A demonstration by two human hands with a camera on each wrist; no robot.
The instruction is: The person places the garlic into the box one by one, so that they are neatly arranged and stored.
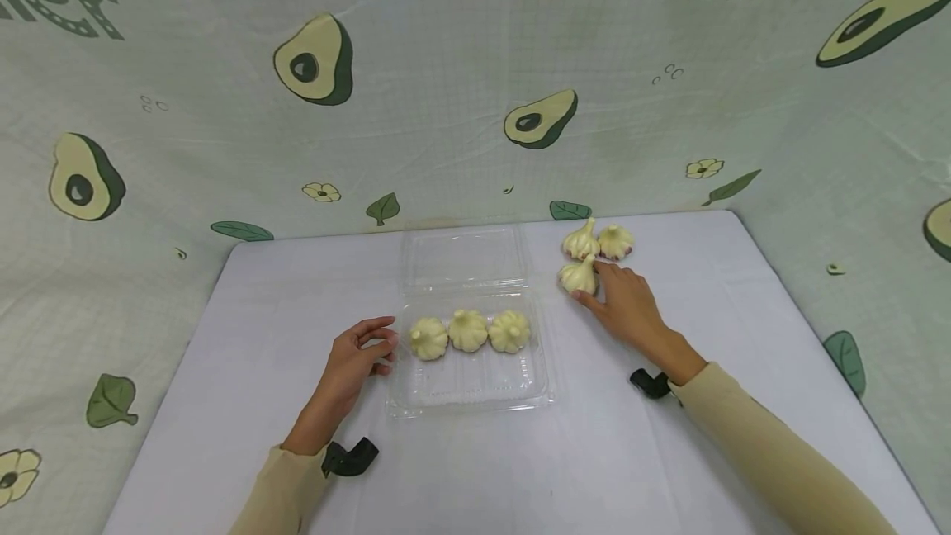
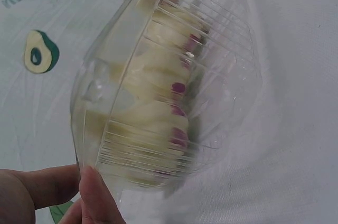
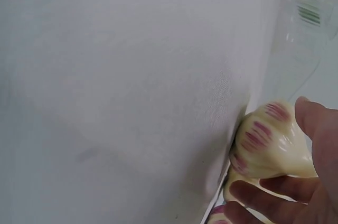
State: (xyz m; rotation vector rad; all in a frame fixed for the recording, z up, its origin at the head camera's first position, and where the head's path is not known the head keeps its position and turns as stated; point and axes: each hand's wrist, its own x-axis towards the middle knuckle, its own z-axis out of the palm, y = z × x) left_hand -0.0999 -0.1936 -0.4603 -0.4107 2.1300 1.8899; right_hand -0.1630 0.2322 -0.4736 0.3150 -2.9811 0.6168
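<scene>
A clear plastic clamshell container lies with its lid folded back. A row of three garlic bulbs sits in its base. At the container's left edge is my left hand; the left wrist view shows thumb and finger pinching the rim. My right hand holds another garlic bulb right of the container, thumb on one side and fingers on the other. Purple streaks mark this bulb in the right wrist view. Just beyond it are two more garlic bulbs.
A white cloth covers the table. Behind it hangs a pale curtain printed with avocados and leaves. Black wrist mounts show beside both forearms.
</scene>
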